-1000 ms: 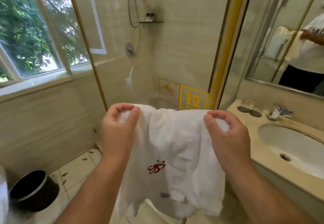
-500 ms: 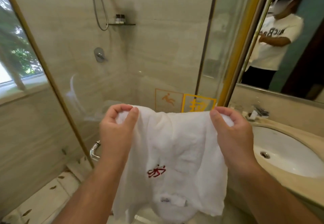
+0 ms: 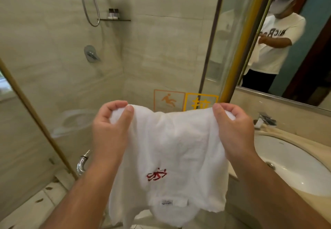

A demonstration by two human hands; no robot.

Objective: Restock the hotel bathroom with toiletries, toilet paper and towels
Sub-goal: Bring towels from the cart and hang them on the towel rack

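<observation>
White terry towel (image 3: 179,148) is held up in mid-air at the near centre, in front of the glass shower door (image 3: 53,103) and just left of the sink (image 3: 295,166). Its top edge is stretched level from left to right between the 2 hands, and the cloth hangs straight down from it; the lower edge is bunched and uneven, so the true long axis cannot be told.

The left corner is pinched by the left hand (image 3: 111,130), thumb pressed against curled fingers, and the right corner is pinched the same way by the right hand (image 3: 234,130).

A red stitched mark (image 3: 156,174) is seen low on the towel, upright and facing the camera. Below it a small white tag (image 3: 167,202) is sewn, its print too small to be read.

2 signs are stuck on the glass behind the top edge: an orange one (image 3: 169,100) with a slipping figure, and a yellow one (image 3: 200,101) with the character 拉, partly covered by the towel. Reversed letters on a shirt are shown in the mirror (image 3: 308,78), not fully legible.
</observation>
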